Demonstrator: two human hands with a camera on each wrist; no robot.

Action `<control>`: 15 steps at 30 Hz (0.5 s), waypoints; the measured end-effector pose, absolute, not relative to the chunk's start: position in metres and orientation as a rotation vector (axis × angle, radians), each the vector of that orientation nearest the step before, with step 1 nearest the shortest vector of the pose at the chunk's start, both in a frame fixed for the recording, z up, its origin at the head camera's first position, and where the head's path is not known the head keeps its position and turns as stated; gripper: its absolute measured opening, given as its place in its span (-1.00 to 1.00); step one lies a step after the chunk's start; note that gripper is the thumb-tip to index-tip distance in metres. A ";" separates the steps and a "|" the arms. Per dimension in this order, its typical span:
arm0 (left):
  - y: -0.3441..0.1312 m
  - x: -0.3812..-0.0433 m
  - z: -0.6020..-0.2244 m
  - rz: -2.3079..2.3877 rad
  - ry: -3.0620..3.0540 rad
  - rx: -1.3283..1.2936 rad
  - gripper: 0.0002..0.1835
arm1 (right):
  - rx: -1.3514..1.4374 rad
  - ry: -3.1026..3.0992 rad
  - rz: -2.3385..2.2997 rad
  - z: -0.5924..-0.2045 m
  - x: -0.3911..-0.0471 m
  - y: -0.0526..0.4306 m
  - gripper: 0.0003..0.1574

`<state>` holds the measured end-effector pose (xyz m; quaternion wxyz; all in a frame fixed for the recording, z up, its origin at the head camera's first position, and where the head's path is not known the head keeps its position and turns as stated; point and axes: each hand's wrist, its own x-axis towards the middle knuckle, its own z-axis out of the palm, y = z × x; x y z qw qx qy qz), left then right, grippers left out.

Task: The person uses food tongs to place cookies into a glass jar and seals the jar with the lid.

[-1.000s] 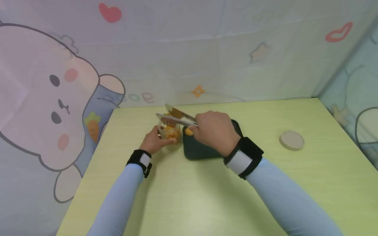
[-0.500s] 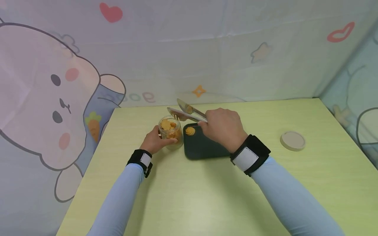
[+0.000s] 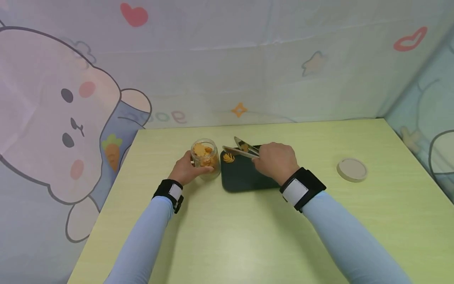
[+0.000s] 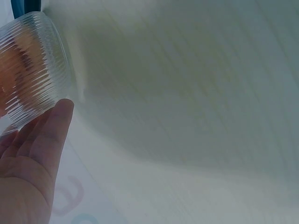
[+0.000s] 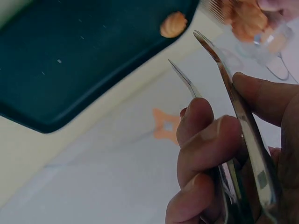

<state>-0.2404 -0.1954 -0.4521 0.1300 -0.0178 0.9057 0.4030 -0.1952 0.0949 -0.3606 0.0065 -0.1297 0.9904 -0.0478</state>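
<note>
A clear glass jar [image 3: 212, 173] filled with orange-yellow piped cookies [image 3: 200, 150] stands on the table, lidless. Its side is held by my left hand [image 3: 187, 169], thumb across the front; ribbed glass shows beside the fingers in the left wrist view. My right hand [image 3: 278, 161] grips metal tongs [image 5: 233, 100] between thumb and fingers. The tongs' two arms are spread, with nothing between the tips. They hang over the dark green tray [image 3: 244, 179], close to one swirled cookie [image 5: 174, 24] at its far left corner.
A round beige lid [image 3: 352, 169] lies on the table [image 3: 227, 236] to the right. The tray sits directly right of the jar. Behind the table's far edge hangs a printed cloth [image 3: 213, 71] with a cartoon bear.
The tongs have withdrawn from the jar mouth, moving right and down to over the tray. The cookies in the jar and the tray's single cookie now show. My left hand stays on the jar.
</note>
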 end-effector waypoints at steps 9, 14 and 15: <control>-0.193 -0.237 -0.448 1.164 2.642 -0.039 0.04 | -0.429 3.082 -0.133 -0.391 -0.197 0.090 -0.25; -0.192 -0.237 -0.447 1.161 2.649 -0.031 0.03 | -0.441 3.093 -0.121 -0.396 -0.198 0.089 -0.29; -0.192 -0.237 -0.447 1.161 2.649 -0.029 0.03 | -0.450 3.099 -0.114 -0.397 -0.198 0.089 -0.29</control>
